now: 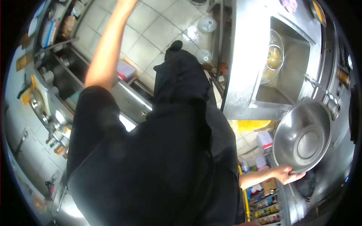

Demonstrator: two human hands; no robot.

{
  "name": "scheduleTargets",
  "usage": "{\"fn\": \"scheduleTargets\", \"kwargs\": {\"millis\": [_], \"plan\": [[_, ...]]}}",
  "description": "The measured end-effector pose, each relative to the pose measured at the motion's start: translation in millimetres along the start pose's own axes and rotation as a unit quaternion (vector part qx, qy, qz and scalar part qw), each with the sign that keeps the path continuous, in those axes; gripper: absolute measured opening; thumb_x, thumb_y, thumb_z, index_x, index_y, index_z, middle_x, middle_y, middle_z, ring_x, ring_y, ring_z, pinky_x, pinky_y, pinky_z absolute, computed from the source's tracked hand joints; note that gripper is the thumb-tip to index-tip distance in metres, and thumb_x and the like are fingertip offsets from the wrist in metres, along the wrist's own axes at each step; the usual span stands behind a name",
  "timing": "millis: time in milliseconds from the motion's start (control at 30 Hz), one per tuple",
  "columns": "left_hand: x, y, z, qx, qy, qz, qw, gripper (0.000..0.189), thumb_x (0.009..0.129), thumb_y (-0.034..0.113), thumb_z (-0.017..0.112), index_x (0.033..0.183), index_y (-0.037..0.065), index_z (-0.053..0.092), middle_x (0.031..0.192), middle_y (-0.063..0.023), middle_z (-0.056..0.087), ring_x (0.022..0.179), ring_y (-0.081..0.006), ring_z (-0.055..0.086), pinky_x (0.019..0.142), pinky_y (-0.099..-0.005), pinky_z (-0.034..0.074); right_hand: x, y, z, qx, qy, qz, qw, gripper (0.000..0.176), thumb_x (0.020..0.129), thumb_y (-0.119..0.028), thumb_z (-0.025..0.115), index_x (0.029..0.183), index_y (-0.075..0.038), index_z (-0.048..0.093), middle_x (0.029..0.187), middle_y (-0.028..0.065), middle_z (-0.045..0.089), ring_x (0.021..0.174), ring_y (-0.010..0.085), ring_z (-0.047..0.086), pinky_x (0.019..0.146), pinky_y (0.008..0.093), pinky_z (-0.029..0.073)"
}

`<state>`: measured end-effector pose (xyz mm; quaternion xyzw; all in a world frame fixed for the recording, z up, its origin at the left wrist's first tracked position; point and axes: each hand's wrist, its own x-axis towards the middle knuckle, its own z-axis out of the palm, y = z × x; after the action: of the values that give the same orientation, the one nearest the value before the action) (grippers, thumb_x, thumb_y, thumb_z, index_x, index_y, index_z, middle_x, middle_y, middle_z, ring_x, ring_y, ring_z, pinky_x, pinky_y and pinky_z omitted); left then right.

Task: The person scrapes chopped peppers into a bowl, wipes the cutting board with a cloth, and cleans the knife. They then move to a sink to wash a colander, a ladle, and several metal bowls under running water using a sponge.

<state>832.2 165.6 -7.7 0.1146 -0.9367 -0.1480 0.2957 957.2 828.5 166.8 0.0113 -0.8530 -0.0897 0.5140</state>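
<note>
My right hand grips the near rim of a large, empty stainless steel bowl, holding it tilted over the steel counter beside the sink. The sink basin holds a clear glass bowl with yellowish contents. My left arm stretches up and away over the tiled floor. Its hand is cut off by the top edge, so what it touches is hidden. My black clothing fills the middle of the view.
A steel rack with containers and utensils runs along the left. Two clear plastic containers stand on the tiled floor. A yellow item and a red-and-white box sit under the counter, near a shelf of bottles.
</note>
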Motion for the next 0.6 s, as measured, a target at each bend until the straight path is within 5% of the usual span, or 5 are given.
{"fn": "scheduleTargets", "kwargs": {"millis": [33,100,133,367,600], "plan": [[-55.8,-77.7,49.1,-0.005,0.064,0.027,0.998,0.031,0.076,0.017,0.051,0.098,-0.002,0.060,0.076,-0.0221,0.062,0.071,-0.0366,0.060,0.064,-0.0449,0.048,6.2,-5.5,-5.6,-0.013,-0.009,0.015,1.000,0.032,0.077,0.002,0.059,0.108,0.005,0.059,0.108,0.0143,0.062,0.098,0.0212,0.061,0.085,0.0305,0.049],[-129.8,-109.7,126.8,-0.028,-0.135,-0.310,0.941,0.033,0.080,0.024,0.050,0.099,-0.001,0.060,0.082,-0.0222,0.062,0.074,-0.0352,0.060,0.067,-0.0449,0.048,0.2,14.6,-11.7,0.040,-0.009,0.083,0.996,0.033,0.077,-0.001,0.062,0.109,0.005,0.059,0.108,0.0136,0.062,0.096,0.0192,0.060,0.084,0.0297,0.049],[-159.8,-103.2,153.4,0.046,-0.213,-0.320,0.922,0.020,0.066,0.018,0.059,0.076,0.001,0.063,0.080,-0.0202,0.063,0.080,-0.0339,0.061,0.071,-0.0422,0.049,-5.9,21.4,-14.6,0.081,-0.017,0.147,0.986,0.033,0.077,-0.001,0.062,0.109,0.005,0.059,0.109,0.0135,0.062,0.095,0.0182,0.060,0.083,0.0289,0.048],[-313.8,27.8,328.2,-0.145,-0.423,-0.375,0.812,0.021,0.068,0.013,0.058,0.083,-0.001,0.063,0.087,-0.0231,0.062,0.085,-0.0370,0.060,0.077,-0.0434,0.048,-26.6,26.6,-32.7,-0.143,-0.121,0.314,0.931,0.007,0.063,-0.003,0.054,0.068,0.002,0.055,0.068,0.0074,0.052,0.064,0.0182,0.044,0.063,0.0352,0.040],[-383.3,117.9,474.6,-0.292,-0.392,-0.423,0.763,0.023,0.071,0.013,0.058,0.085,-0.005,0.062,0.085,-0.0228,0.063,0.078,-0.0352,0.061,0.068,-0.0415,0.048,-43.0,-20.3,-37.4,-0.171,-0.096,0.422,0.885,0.015,0.061,-0.006,0.056,0.072,0.003,0.053,0.070,0.0110,0.053,0.062,0.0214,0.048,0.059,0.0334,0.042]]}}
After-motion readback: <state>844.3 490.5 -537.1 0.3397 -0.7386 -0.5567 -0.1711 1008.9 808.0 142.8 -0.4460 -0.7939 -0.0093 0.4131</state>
